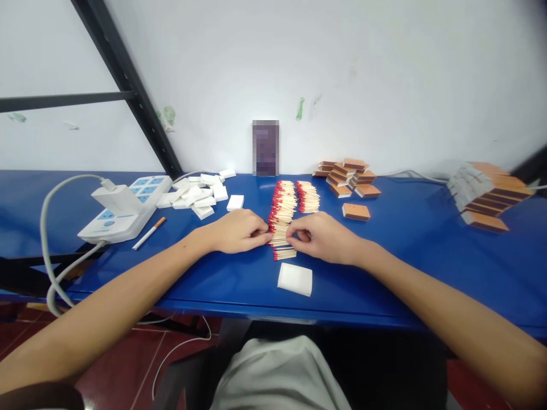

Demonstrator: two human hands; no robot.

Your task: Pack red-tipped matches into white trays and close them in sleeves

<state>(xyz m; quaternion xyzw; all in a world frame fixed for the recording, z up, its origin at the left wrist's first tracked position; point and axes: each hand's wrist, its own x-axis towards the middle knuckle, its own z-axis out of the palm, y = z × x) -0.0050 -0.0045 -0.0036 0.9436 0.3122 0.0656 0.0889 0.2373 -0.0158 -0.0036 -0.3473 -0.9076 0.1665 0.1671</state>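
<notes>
A long row of red-headed matches lies on the blue table, heads towards the left. My left hand is at the head side of the row's near part, its fingers curled and closed against the matches. Opposite it, my right hand has thumb and index finger pinched at the plain wooden ends. A shorter group of matches lies just beyond my right hand. Close to the table's front edge sits a white matchbox tray, below both hands.
White matchbox trays are heaped at the back left, near a cigarette and a power strip with a plugged-in adapter. Brown matchbox sleeves are piled back right; more matchboxes stand far right. A blurred-out dark rectangle leans against the wall.
</notes>
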